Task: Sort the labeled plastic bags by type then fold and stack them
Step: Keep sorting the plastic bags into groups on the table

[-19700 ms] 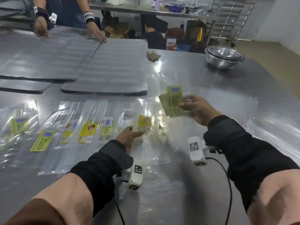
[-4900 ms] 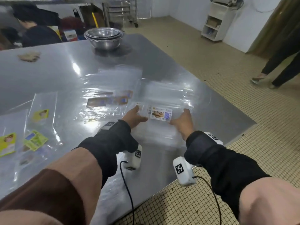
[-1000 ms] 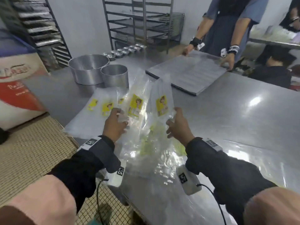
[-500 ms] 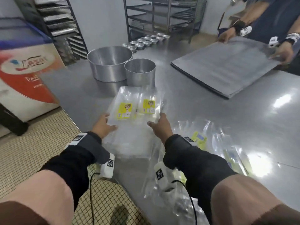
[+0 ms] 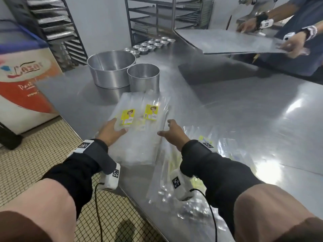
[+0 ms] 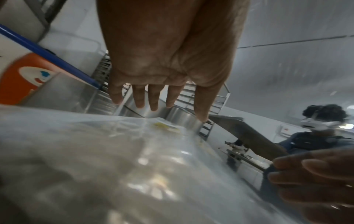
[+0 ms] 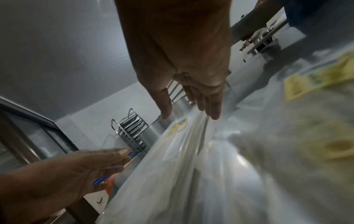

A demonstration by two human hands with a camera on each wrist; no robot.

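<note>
Bags in a flat stack (image 5: pixel 138 137) lie near the tabletop's (image 5: pixel 244 119) left edge, clear plastic with two yellow labels (image 5: pixel 151 112) showing side by side on top. Left hand (image 5: pixel 111 132) rests its straight fingers on the stack's left side, beside one label; the right hand (image 5: pixel 172 133) is at the stack's right side with fingers spread and straight, and whether it touches the plastic is hard to tell. Neither hand's grip is closed on anything. A second, looser heap of clear bags (image 5: pixel 209 154) sprawls along the near edge under the right forearm, its labels mostly hidden by the sleeve and by glare. Just beyond the stack stand two round metal tins (image 5: pixel 143 79), the larger one further left, and a cluster of small metal cups (image 5: pixel 150 46) sits toward the far edge. Across the tabletop another person's hands (image 5: pixel 293 46) hold a flat metal tray (image 5: pixel 227 42). Both wrist views are blurred; the plastic there reads only as shiny folds.
</note>
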